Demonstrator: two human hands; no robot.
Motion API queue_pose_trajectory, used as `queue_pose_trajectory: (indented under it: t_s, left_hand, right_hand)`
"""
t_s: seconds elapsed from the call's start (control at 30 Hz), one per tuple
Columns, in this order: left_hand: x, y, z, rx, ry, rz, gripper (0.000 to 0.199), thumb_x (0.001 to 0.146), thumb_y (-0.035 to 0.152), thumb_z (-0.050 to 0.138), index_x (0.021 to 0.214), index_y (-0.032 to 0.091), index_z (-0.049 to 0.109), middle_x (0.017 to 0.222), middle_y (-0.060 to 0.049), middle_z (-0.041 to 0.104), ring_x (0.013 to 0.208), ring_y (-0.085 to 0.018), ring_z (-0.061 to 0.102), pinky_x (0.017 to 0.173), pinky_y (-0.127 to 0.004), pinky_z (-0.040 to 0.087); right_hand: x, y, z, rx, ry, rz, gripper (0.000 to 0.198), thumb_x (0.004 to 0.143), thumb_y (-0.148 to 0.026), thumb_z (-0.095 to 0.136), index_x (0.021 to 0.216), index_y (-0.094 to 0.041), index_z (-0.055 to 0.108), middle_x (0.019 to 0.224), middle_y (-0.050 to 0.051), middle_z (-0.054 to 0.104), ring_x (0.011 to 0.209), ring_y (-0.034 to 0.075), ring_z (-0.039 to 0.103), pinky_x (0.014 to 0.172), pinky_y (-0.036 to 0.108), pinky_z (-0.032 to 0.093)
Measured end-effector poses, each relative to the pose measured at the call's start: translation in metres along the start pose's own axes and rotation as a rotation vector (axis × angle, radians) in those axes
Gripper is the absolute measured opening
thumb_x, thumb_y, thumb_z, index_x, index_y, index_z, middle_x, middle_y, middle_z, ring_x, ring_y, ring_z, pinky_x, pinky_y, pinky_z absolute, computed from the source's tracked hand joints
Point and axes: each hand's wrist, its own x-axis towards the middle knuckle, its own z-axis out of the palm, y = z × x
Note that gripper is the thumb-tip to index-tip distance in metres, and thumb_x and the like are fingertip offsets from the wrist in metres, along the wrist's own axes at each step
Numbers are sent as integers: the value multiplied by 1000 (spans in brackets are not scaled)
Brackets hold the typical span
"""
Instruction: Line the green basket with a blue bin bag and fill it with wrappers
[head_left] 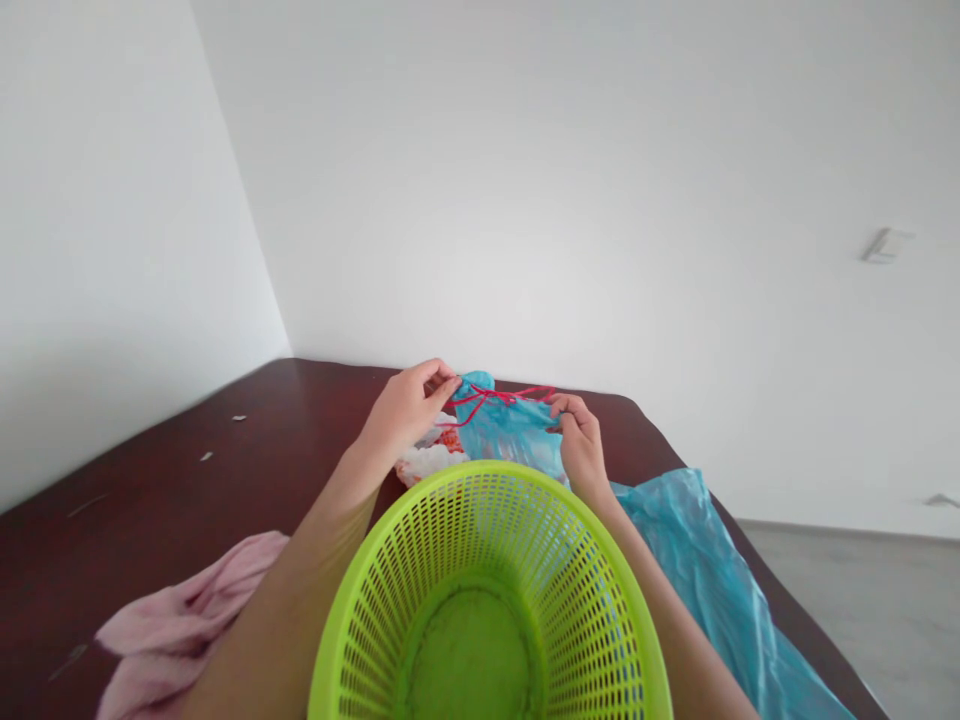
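Beyond the far rim of a green slotted plastic basket (487,470), both my hands pinch a blue plastic bag (499,425). My left hand (416,395) grips its upper left corner between thumb and fingers. My right hand (581,440) has closed on the right side of its top edge. Red drawstrings (517,393) trail loosely across the top of the bag, between the hands. The basket stands upright with nothing in it, and its wall hides the bag's lower part. A white and red crumpled plastic bag (431,462) lies just left of the blue one.
A pink cloth (187,620) lies at the left on the dark red table (247,450). Another stretch of blue plastic (712,570) spreads along the right edge. Small white scraps (238,418) dot the tabletop. White walls (562,200) rise behind and at the left.
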Motion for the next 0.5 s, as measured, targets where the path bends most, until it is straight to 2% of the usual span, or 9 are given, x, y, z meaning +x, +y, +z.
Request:
queue_pose_trajectory:
  t_s: [0.1,0.17,0.27,0.37,0.5]
  left_hand:
    - [0,0,-8,15,96,-32,24,108,47,73,101,25,78,93,-1,83,82,-22,73,81,-35,52]
    - [1,-1,-10,10,134,-36,26,108,49,73,100,25,77,91,-1,81,80,-22,71,79,-36,52]
    - [3,-2,-7,-9,126,-24,28,110,50,70,103,24,75,90,-2,79,81,-22,71,80,-36,52]
    - [2,3,0,-77,65,-7,30,113,54,67,108,24,72,101,-4,83,85,-23,75,81,-36,56]
    - [-2,16,13,-268,-167,-11,43,112,67,67,126,26,72,132,-10,86,105,-27,84,90,-40,64]
  right_hand:
    - [-1,1,-6,114,134,58,5,85,-30,64,84,-27,68,109,4,79,95,23,68,73,33,56]
    - [1,1,-12,255,186,133,6,81,-30,69,83,-28,64,95,2,75,83,21,64,69,31,54]
    - [7,-2,-21,403,120,218,18,79,-36,76,83,-29,59,79,-1,66,73,20,60,68,34,56]
    - [9,-9,-23,437,-18,280,23,87,-48,74,86,-29,61,83,2,71,77,25,67,73,40,62]
    - [1,-26,-16,374,-113,356,39,95,-66,79,95,-28,72,85,2,75,73,23,68,67,37,58]
